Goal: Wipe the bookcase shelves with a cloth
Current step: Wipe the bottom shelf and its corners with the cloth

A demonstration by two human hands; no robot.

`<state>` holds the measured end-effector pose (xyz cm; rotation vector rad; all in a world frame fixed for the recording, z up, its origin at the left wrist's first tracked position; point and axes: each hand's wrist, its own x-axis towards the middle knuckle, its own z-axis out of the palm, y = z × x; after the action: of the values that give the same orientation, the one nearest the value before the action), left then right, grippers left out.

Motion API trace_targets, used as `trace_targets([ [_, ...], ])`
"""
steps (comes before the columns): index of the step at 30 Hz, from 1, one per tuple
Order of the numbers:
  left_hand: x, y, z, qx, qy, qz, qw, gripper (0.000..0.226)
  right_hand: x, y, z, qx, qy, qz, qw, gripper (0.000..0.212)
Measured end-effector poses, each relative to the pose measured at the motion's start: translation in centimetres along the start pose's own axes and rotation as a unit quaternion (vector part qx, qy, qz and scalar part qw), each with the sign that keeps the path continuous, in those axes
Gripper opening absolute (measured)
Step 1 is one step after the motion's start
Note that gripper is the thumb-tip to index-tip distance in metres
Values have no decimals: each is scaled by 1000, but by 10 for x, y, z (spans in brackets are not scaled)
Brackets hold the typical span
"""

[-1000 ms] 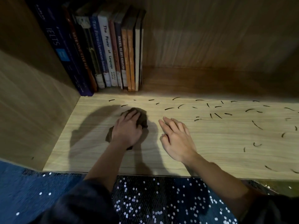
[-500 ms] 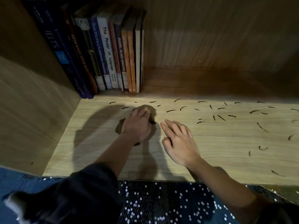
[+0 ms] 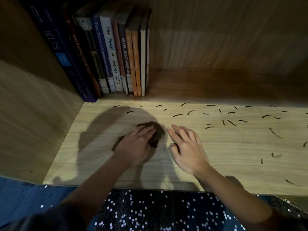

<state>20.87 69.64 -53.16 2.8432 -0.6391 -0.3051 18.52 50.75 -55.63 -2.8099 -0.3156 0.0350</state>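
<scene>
At the bottom of the frame lies a dark sequined fabric (image 3: 150,212), with blue fabric (image 3: 25,194) in the lower left corner. Both forearms reach up from it over the front edge of the pale wooden shelf (image 3: 233,160).

In the centre, the left hand (image 3: 135,145) lies palm down on a bunched dark brown cloth (image 3: 158,132), its fingers laid nearly straight over the cloth and pressing it to the shelf. The cloth shows beyond the fingertips, on their right, and as a small corner at the hand's left edge. The right hand (image 3: 188,150) rests flat just to the right, holding nothing, fingers straight and slightly apart; its fingertips end just beside the cloth's right edge, and I cannot tell whether they touch it.

Farther up and to the right, thin dark slivers (image 3: 231,122) are scattered across the shelf. In the upper left a row of books (image 3: 116,55) stands upright against the side wall (image 3: 33,114), with the back panel (image 3: 216,39) behind.
</scene>
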Motion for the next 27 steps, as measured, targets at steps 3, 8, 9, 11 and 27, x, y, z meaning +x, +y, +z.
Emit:
trace_targets([
  [3, -3, -32, -12, -20, 9, -98, 995, 55, 2, 0, 1, -4, 1, -1, 1000, 72],
  [8, 36, -4, -13, -12, 4, -47, 999, 54, 0, 1, 3, 1, 12, 1, 1000, 68],
  [9, 35, 5, -8, -7, -3, -12, 1000, 55, 0, 2, 3, 3, 17, 0, 1000, 67],
  [11, 24, 1, -4, -9, -13, 13, 1000, 56, 2, 3, 4, 5, 23, 1, 1000, 67],
  [27, -11, -1, -23, -432, 58, -105, 894, 40, 3, 6, 6, 28, 27, -6, 999, 58],
])
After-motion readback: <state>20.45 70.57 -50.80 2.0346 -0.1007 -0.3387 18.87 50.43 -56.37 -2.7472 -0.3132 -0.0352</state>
